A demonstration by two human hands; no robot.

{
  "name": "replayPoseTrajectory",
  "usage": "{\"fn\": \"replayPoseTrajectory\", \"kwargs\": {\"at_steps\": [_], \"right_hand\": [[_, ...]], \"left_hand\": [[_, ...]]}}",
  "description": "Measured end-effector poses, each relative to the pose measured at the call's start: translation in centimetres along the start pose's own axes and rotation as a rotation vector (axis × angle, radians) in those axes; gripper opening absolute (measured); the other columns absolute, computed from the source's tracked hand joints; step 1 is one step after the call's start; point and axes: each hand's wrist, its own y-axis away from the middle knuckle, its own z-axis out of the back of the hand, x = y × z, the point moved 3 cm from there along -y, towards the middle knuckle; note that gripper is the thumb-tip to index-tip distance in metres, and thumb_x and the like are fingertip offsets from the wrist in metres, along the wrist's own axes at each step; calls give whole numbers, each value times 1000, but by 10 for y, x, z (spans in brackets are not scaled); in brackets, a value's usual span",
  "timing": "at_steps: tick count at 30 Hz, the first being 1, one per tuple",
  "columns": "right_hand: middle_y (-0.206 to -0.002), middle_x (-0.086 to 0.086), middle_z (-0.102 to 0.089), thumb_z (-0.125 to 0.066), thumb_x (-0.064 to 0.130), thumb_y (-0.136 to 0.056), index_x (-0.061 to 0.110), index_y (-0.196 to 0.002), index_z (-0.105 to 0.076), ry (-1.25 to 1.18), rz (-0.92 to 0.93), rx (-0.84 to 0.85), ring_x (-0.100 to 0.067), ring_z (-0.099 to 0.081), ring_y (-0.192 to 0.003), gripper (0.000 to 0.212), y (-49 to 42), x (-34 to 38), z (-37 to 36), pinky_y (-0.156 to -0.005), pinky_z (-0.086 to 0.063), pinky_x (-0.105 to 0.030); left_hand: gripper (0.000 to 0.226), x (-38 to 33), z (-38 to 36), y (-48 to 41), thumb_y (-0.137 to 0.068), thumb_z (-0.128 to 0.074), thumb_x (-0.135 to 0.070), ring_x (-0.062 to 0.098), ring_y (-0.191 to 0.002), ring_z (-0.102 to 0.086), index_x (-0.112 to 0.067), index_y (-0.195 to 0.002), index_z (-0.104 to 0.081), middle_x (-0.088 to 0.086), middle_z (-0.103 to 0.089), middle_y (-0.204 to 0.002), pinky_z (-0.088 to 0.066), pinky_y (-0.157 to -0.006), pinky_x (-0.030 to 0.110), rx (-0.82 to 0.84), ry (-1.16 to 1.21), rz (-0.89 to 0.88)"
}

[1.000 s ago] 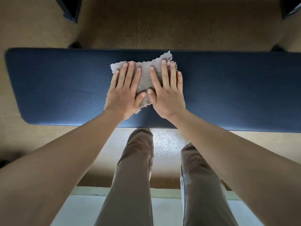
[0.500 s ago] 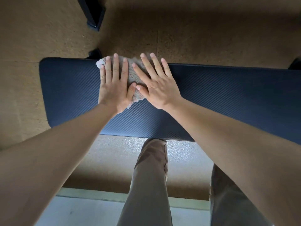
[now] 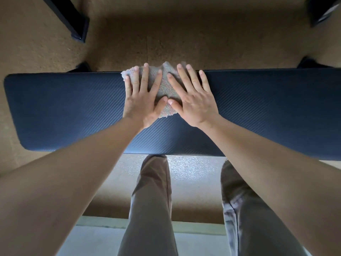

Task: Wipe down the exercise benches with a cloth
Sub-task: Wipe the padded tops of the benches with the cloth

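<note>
Cloth (image 3: 163, 89): bunched at the far edge of the blue padded desk (image 3: 64, 111), slightly overhanging it.
Hands: left hand (image 3: 142, 102) and right hand (image 3: 195, 104) press it flat, fingers (image 3: 145, 78) straight and spread, thumbs nearly meeting.
Technique: even palm pressure; draw straight toward the near edge; overlap strokes.
Risk: bunched cloth skips patches, so flatten it first.

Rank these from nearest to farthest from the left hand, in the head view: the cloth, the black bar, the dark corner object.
1. cloth, pressed under the left hand.
2. black bar, beyond the bench, on the left.
3. dark corner object, far right.
</note>
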Motion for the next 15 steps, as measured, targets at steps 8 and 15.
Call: {"fn": "replayPoseTrajectory", "kwargs": {"at_steps": [8,15], "right_hand": [[-173,-7,-6,-21,62,-105,26,-165,-9,22,-89,6,-29,-4,-159,70,78,-106,4,-127,-6,-56],[-173,-7,-3,-23,63,-104,26,-165,-6,21,-215,7,-29,-5,-159,73,147,-194,2,-127,-6,-57]], "left_hand": [[77,-123,3,-22,-103,-17,-69,46,-156,4,-29,-164,6,19,5,-171,-4,-123,67,1,-46,-75],[77,-231,10,-45,-100,-20,-73,46,-156,2,-34,-164,0,17,2,-171,-6,-124,67,23,-96,-222]]}}
